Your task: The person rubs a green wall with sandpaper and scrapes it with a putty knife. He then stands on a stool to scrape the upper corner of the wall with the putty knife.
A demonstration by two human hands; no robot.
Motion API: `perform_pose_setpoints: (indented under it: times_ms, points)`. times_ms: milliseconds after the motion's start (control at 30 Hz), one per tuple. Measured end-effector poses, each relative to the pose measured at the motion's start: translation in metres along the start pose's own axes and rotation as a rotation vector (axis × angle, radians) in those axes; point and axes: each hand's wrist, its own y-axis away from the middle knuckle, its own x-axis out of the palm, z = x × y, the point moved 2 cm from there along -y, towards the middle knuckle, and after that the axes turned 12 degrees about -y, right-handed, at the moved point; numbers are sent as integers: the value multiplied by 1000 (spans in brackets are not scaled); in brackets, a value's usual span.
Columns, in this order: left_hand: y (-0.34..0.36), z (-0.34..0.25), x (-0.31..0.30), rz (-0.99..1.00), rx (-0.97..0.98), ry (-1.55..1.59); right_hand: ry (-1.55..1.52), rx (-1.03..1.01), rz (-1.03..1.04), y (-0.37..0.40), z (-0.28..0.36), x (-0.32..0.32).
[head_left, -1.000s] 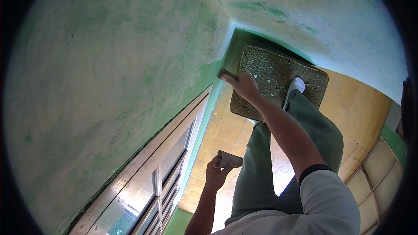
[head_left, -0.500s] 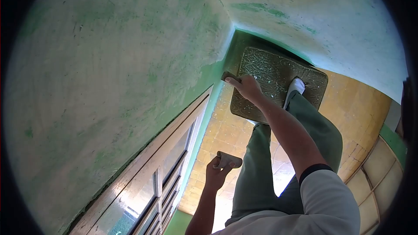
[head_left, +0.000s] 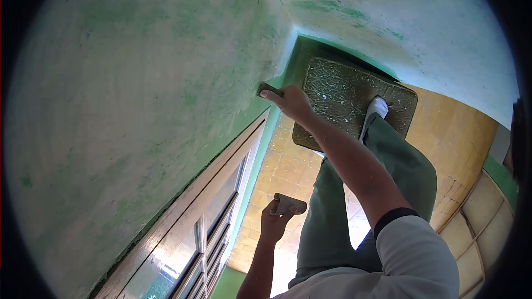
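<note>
My right hand (head_left: 295, 103) grips a small, dark, flat scraper (head_left: 269, 89), thumb along its near side. The scraper lies at the patchy green and whitish wall (head_left: 166, 66), just above the window frame and near the corner. Lower down, my left hand (head_left: 272, 224) pinches a curled grey-brown sheet (head_left: 290, 205) that looks like sandpaper, held beside my left leg and away from the wall. One white-socked foot (head_left: 378, 106) stands on a dark padded stool top (head_left: 327, 91) strewn with pale flakes.
A wooden window frame (head_left: 183, 199) with glass panes runs along the left wall. Another wall (head_left: 399, 16) with green patches meets it at the corner. Yellow tiles (head_left: 443, 133) cover the floor far below. A panelled screen (head_left: 482, 216) stands at the lower right.
My right hand has moved left with the scraper, from the corner side onto the wall above the window frame. My left hand with the sheet has stayed nearly still.
</note>
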Motion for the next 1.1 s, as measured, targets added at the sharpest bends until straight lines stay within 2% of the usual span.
perform_pose_setpoints:
  times_ms: [100,200,267,367,433,467,567,667,767,800,867,967,1100]
  points:
    - [-2,-2,2,11,-5,20,-42,-64,35,0,9,-3]
    - [4,-5,4,11,-22,29,-85,-68,41,9,-16,-16]
    - [2,-10,4,21,-17,18,-7,-43,-46,14,-39,-23]
    - [1,-10,2,5,-40,4,-28,3,-6,6,-45,-13]
    - [-4,-3,2,11,-37,11,-63,-91,-18,-6,12,11]
    - [-4,-2,5,19,-43,9,-206,-158,30,-10,20,14]
    - [-6,-6,7,-13,14,-7,-131,-150,26,7,17,-1]
    - [-5,-10,8,1,4,-55,-50,-72,-29,11,-31,-11]
    - [-4,-7,6,21,-17,-5,-29,-12,-2,10,-49,-8]
    - [-4,-6,5,14,-14,-34,-32,-14,2,5,-31,0]
    - [-4,-2,5,12,-19,-64,-215,-223,-19,-6,29,11]
    - [-7,-1,10,-23,-6,-20,-154,-187,18,2,43,-9]
    - [-3,-12,12,7,9,4,-98,-91,-43,13,-6,-30]
